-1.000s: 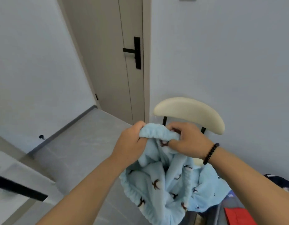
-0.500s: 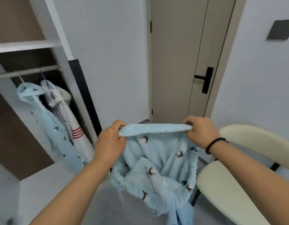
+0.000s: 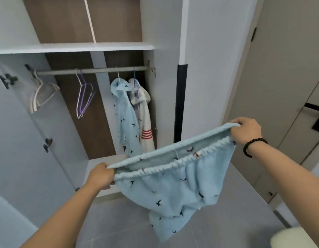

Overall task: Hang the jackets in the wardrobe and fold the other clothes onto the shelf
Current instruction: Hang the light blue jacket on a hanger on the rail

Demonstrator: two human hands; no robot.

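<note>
Light blue fleece trousers (image 3: 174,190) with small dark birds hang in front of me, their elastic waistband stretched wide. My left hand (image 3: 99,176) grips the waistband's left end and my right hand (image 3: 246,130), with a black bead bracelet, grips its right end higher up. Behind them the wardrobe stands open. On its rail (image 3: 90,70) hang a matching light blue hooded jacket (image 3: 124,119) and a white jacket with red stripes (image 3: 146,122). A white shelf (image 3: 74,47) runs above the rail.
Two white hangers (image 3: 42,93) and a purple-white hanger (image 3: 83,97) hang bare on the rail's left part. The wardrobe door (image 3: 15,133) stands open at left. A beige room door with black handle (image 3: 316,119) is at right. A cream chair (image 3: 295,237) edge shows bottom right.
My view has swung left from the chair and room door to the open wardrobe. My hands have drawn apart, so the bunched trousers now hang spread by the waistband.
</note>
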